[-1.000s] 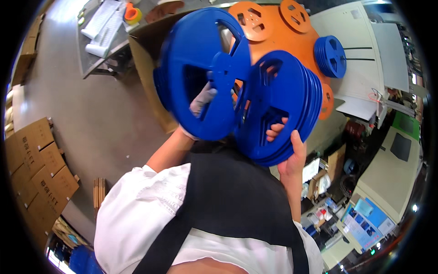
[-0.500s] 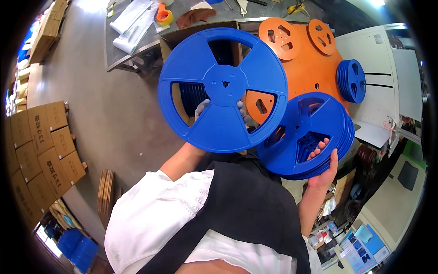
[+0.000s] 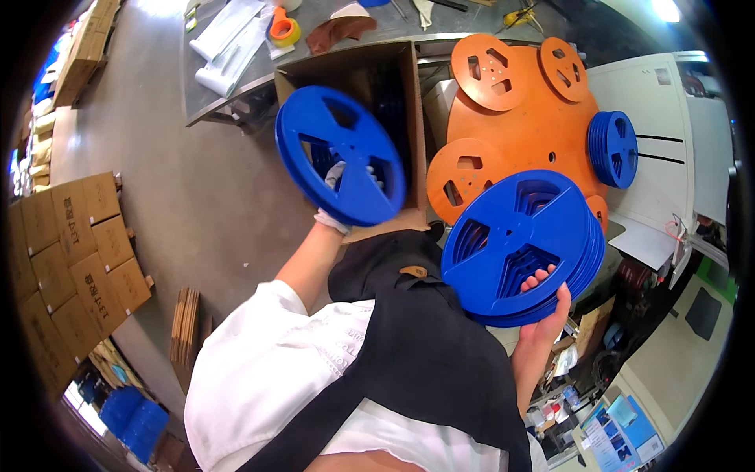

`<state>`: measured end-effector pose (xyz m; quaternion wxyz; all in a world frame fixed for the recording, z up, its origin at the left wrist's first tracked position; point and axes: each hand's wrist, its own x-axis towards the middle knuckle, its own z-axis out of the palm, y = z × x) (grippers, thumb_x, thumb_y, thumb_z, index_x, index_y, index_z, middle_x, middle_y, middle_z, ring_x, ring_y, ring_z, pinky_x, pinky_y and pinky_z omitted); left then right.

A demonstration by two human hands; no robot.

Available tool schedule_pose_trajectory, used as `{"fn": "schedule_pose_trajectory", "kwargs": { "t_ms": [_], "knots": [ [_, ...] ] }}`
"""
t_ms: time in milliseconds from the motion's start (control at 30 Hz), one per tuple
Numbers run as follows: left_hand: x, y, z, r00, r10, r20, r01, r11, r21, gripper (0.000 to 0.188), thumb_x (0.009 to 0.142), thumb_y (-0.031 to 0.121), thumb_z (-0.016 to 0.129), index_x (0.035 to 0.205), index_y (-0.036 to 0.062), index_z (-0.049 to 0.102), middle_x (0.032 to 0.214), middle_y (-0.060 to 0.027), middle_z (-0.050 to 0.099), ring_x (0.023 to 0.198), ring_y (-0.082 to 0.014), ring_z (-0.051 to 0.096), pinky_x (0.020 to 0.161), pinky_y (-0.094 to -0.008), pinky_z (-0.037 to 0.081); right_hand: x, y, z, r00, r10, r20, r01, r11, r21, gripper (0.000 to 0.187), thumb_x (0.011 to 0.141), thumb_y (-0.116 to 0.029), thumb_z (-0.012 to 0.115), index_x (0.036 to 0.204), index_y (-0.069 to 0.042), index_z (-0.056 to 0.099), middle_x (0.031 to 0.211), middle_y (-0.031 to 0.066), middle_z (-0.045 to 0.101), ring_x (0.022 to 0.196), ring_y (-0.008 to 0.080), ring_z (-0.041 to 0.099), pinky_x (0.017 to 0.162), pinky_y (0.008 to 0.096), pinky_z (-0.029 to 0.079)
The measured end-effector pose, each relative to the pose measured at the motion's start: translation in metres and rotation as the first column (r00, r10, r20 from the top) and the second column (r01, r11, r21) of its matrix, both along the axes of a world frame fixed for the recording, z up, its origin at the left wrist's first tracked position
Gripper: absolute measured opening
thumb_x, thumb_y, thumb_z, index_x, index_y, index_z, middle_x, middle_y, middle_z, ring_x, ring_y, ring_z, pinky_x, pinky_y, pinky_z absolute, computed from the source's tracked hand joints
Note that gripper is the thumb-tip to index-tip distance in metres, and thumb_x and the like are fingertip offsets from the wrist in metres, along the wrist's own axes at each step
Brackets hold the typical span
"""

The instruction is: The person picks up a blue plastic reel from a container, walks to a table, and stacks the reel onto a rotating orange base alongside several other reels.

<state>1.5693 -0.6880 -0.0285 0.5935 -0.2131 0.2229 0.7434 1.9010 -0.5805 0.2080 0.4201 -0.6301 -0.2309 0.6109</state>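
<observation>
My left hand (image 3: pixel 334 176), in a pale glove, grips a blue plastic reel (image 3: pixel 363 195) through its cut-out windows; a double rim suggests two flanges or a pair of reels. It is tilted over the mouth of an open cardboard box (image 3: pixel 420 157), where more dark blue reels (image 3: pixel 388 98) stand on edge in shadow. At the right, my bare right hand (image 3: pixel 546 297) supports a stack of several blue reels (image 3: pixel 487 271) against my body, fingers hooked through a window and thumb along the rim.
Beyond the right-hand stack stands a machine with a large orange plate (image 3: pixel 523 134) bearing orange discs (image 3: pixel 486 72). Several blue reels (image 3: pixel 617 149) sit at its right side. A metal table (image 3: pixel 314 59) holds papers and orange tape (image 3: pixel 281 30). Stacked cartons (image 3: pixel 75 252) are at far left.
The reel in my left hand has moved away from me and down toward the box, tilting and uncovering the box opening. The right-hand stack has shifted slightly down and toward me.
</observation>
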Motion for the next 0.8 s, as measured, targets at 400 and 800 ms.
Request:
{"fn": "schedule_pose_trajectory", "kwargs": {
  "t_ms": [400,800],
  "knots": [
    [-0.057,0.078,-0.186,0.970,-0.230,-0.078,0.194,0.926,-0.323,0.034,0.080,0.045,0.067,0.083,0.0112,0.063,0.075,-0.0071,0.065,0.068,-0.0257,0.062,0.066,-0.0403,0.052,0.007,-0.008,-0.002,0.980,0.102,0.172,-0.093,0.994,-0.064,0.034,0.090,-0.023,0.045,0.113,0.001,0.052,0.087,0.0128,0.064,0.075,0.0227,0.063,0.073,0.0379,0.052],
    [-0.024,0.100,-0.164,0.899,-0.436,-0.053,0.277,0.657,-0.701,0.071,0.090,0.064,0.033,0.145,0.0199,0.033,0.153,-0.0108,0.028,0.143,-0.0249,0.017,0.113,-0.0493,0.009,0.024,-0.021,0.002,0.964,0.017,0.264,-0.019,1.000,0.002,0.034,0.094,-0.026,0.045,0.115,0.000,0.050,0.086,0.0111,0.063,0.077,0.0207,0.062,0.073,0.0359,0.052]
  ]
}}
